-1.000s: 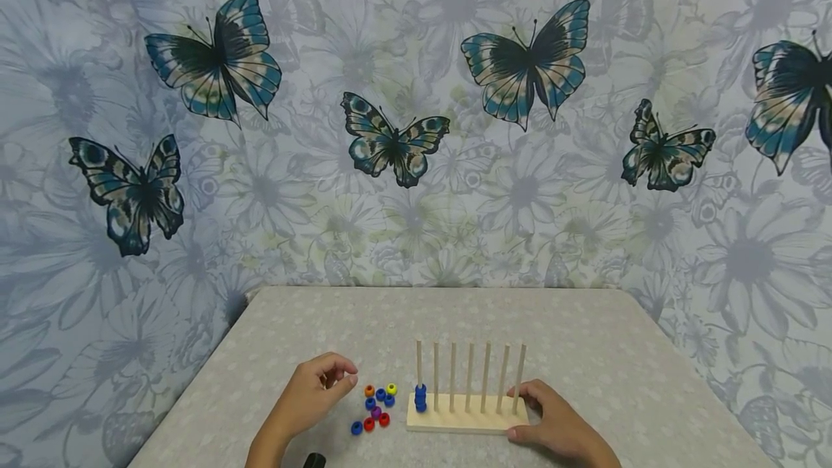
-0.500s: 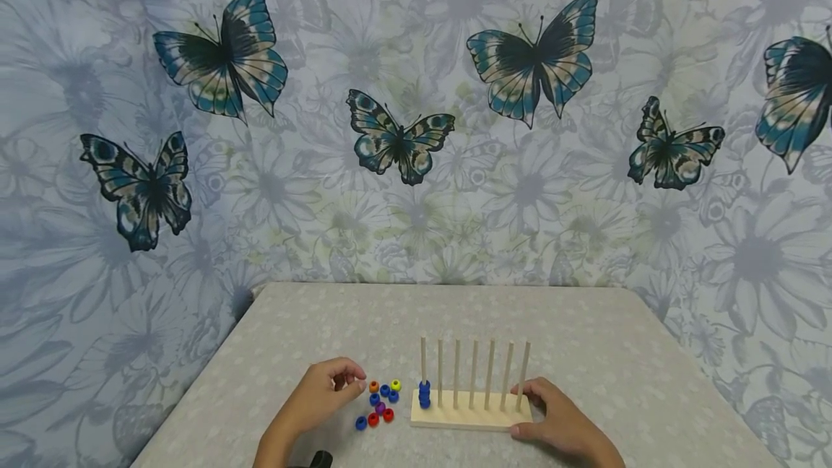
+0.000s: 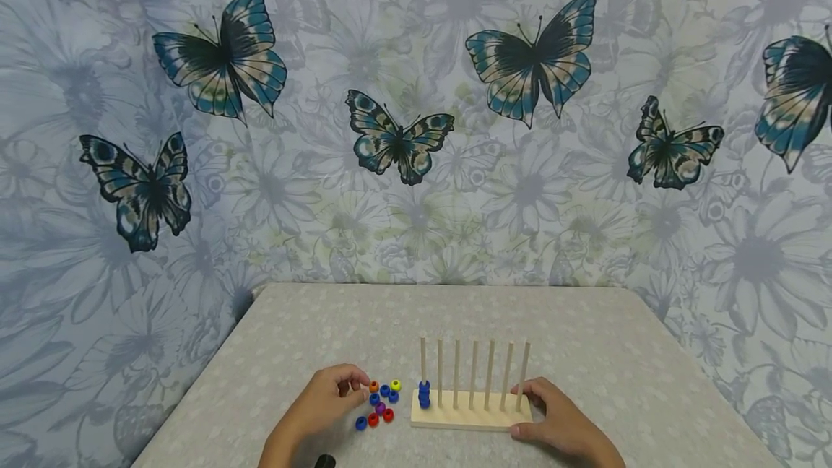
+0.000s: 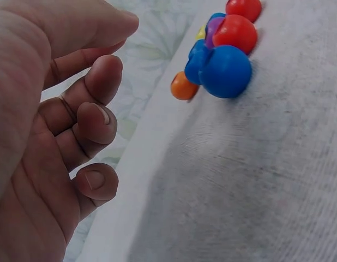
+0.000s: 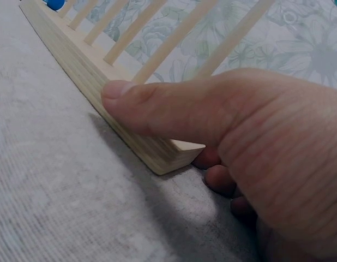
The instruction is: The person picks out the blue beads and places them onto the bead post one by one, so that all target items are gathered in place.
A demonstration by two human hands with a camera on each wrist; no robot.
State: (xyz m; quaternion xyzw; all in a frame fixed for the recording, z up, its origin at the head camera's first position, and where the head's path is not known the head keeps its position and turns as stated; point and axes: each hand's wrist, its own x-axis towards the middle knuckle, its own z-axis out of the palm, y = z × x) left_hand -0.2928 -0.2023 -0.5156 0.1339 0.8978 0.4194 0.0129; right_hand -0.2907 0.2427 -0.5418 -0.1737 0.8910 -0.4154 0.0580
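A wooden peg stand with several upright pegs rests on the table. Blue beads are stacked on its leftmost peg. My right hand grips the stand's right end, with the thumb on the front face and the other fingers behind, partly hidden. Just left of the loose beads hovers my left hand, its fingers loosely bent and nothing held. Nearest to its fingertips is an orange bead. In the left wrist view a blue bead and that orange one lie apart from the hand.
Around the orange bead lie loose blue ones, a yellow bead, a purple bead and two red beads, one a red bead. A black object shows at the bottom edge. Behind the table stands a butterfly-patterned wall.
My left hand has moved right, closer to the orange bead. The view has shifted slightly. My right hand keeps its grip on the peg stand.
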